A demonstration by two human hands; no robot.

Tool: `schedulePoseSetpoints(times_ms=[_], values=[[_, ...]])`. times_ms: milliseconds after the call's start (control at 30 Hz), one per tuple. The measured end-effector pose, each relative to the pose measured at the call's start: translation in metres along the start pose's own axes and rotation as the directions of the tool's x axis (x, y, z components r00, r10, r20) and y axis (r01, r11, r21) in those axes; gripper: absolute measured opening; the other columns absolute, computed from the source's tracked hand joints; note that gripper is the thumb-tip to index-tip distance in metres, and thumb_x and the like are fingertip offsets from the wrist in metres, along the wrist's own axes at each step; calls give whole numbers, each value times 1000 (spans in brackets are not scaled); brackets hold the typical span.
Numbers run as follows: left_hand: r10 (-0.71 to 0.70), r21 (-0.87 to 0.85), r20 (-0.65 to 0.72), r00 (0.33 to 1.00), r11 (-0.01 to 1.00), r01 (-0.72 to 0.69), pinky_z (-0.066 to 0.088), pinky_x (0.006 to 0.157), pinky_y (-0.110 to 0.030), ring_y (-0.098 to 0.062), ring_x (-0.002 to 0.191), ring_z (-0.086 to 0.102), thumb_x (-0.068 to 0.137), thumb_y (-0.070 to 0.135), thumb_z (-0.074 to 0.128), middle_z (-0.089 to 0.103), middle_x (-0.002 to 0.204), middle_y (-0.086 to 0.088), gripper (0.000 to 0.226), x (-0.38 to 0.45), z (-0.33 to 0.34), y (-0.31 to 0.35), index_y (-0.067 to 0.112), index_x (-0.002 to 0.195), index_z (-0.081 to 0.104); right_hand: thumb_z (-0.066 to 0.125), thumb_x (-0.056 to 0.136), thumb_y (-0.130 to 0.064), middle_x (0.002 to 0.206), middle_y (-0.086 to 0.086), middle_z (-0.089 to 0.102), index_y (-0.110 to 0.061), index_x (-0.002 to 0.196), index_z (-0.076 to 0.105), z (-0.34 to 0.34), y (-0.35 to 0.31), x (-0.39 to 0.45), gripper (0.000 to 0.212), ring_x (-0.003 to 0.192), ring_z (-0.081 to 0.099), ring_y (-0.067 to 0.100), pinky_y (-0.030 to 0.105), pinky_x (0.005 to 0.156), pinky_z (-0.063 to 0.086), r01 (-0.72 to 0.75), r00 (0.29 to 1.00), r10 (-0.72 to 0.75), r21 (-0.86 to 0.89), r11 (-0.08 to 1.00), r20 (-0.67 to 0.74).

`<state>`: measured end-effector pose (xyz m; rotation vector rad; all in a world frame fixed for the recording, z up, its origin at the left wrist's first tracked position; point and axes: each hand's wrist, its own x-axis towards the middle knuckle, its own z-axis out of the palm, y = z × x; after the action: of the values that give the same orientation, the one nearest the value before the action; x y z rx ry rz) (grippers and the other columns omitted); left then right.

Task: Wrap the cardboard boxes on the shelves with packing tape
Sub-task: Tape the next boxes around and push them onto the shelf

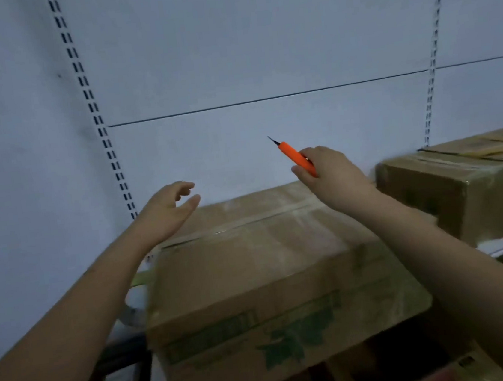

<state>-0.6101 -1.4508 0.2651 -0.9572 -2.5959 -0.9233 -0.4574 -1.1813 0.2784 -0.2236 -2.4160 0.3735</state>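
Both bare forearms reach up from the lower corners toward the frame's centre. The left hand (pixel 167 209) hangs empty left of centre, fingers loosely curled, thumb apart. The right hand (pixel 329 172), right of centre, closes its grip around an orange cutter (pixel 298 156), blade pointing upper left

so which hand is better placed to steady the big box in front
Left. The left hand is empty with relaxed fingers, just above the big box at its far left corner. The right hand grips the orange cutter.
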Motion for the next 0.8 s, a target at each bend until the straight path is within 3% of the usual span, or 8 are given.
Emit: schedulePoseSetpoints(times_ms=[133,233,367,467,533,600,700,800], values=[[-200,-6,-145,969,979,201,42,104,-43,-30,122,51,99,38,53,54,134,-13,44,-41,-36,-117,15,136,53,41,104,-36,93,2,49,-13,110,55,53,-135,-14,27,77,55,26,38,63,44,107,994,-106,-53,993,19],[-293,-185,1,956,939,289,44,100,-36,-25,120,53,100,46,49,53,133,-7,53,-66,-31,-166,13,142,45,39,105,-32,93,2,47,-12,109,51,88,-208,-36,23,74,54,26,34,60,37,140,988,-127,-171,975,85],[-172,-451,260,950,848,278,46,76,-19,-9,97,61,102,47,45,60,120,2,43,-85,-8,-168,18,133,52,42,102,-43,99,5,57,-16,110,51,117,-251,-67,29,93,63,29,33,64,35,86,981,-21,-329,940,195],[-90,-569,261,961,790,228,49,64,-22,-13,71,61,101,31,53,67,88,-1,15,-85,5,-167,23,100,66,47,88,-70,90,1,56,-23,97,50,117,-262,-77,48,90,63,27,33,64,36,12,945,123,-408,913,302],[-74,-594,282,956,769,235,42,51,-18,-10,57,56,98,25,59,66,73,1,17,-82,2,-169,26,83,68,55,81,-70,90,-1,60,-26,91,49,113,-259,-74,45,87,63,25,32,65,38,-2,924,170,-439,899,344],[23,-655,384,923,711,255,44,55,-19,-7,59,62,96,29,63,70,76,1,11,-82,-1,-172,27,92,73,56,82,-62,93,-2,64,-27,95,55,106,-250,-71,37,87,64,23,32,66,43,-18,905,201,-439,898,375],[152,-718,513,845,615,326,53,61,-26,-14,73,68,95,29,65,73,91,-6,25,-83,4,-176,22,118,68,56,81,-59,86,-6,65,-29,93,59,97,-240,-73,33,82,63,19,36,74,52,-30,886,213,-407,913,412],[111,-546,600,792,781,304,60,66,-27,-18,77,71,92,41,67,74,97,-4,34,-88,19,-178,20,119,65,53,84,-59,86,-7,65,-30,96,60,94,-239,-75,32,80,61,15,37,77,52,-37,887,226,-426,904,402]])
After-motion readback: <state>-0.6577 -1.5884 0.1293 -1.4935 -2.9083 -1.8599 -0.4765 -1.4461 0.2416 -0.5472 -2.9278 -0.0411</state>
